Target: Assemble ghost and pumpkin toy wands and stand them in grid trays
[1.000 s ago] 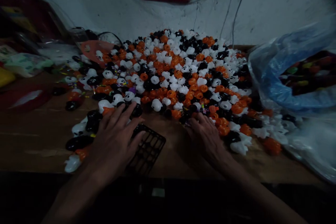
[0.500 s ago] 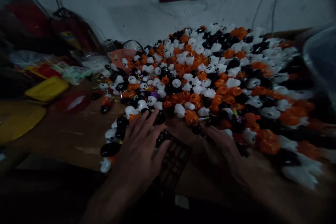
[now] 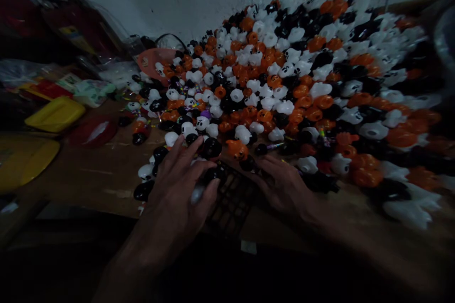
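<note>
My left hand (image 3: 181,187) is cupped over the near edge of the pile, its fingers apart. Glossy black round pieces (image 3: 212,148) lie at its fingertips, and another black piece (image 3: 215,174) sits between index finger and thumb. Something whitish (image 3: 196,194) shows under the palm. My right hand (image 3: 280,182) has its fingers bent together, their tips at a small black plastic figure (image 3: 248,163); the grip is partly hidden. An orange pumpkin figure (image 3: 237,150) lies just beyond that. Between the hands is a dark grid-like tray (image 3: 236,199), mostly in shadow.
A large heap of white ghost, orange pumpkin and black plastic figures (image 3: 270,90) covers the table (image 3: 103,180) up to the wall. At left are a yellow tray (image 3: 55,113), a red dish (image 3: 93,131) and fire extinguishers (image 3: 78,33). A pink basin (image 3: 154,63) stands behind.
My view has tipped downward. The right hand has moved left, closer to the left hand, and the orange pumpkin and black figure have shifted left with it.
</note>
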